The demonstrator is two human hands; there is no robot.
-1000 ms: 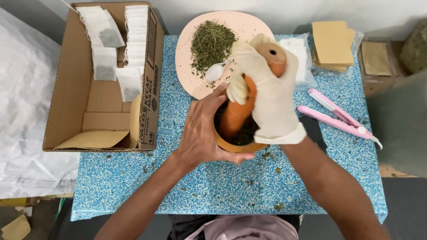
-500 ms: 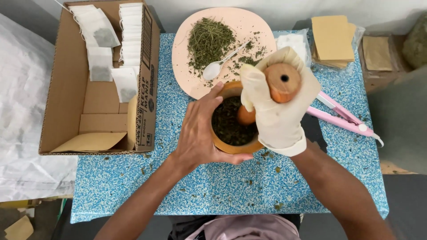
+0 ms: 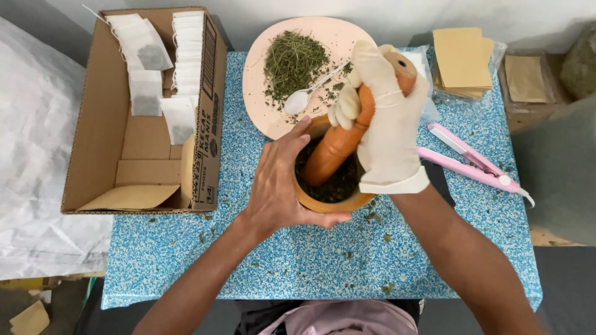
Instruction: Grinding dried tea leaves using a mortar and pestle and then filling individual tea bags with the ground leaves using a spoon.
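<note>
Here, gloved right hand (image 3: 390, 133) grips smooth wooden pestle (image 3: 338, 146).

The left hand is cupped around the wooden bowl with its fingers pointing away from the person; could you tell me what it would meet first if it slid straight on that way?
Probably the pink plate, just past the left hand and the bowl; the white spoon lies further on. Depth is hard to judge.
</note>
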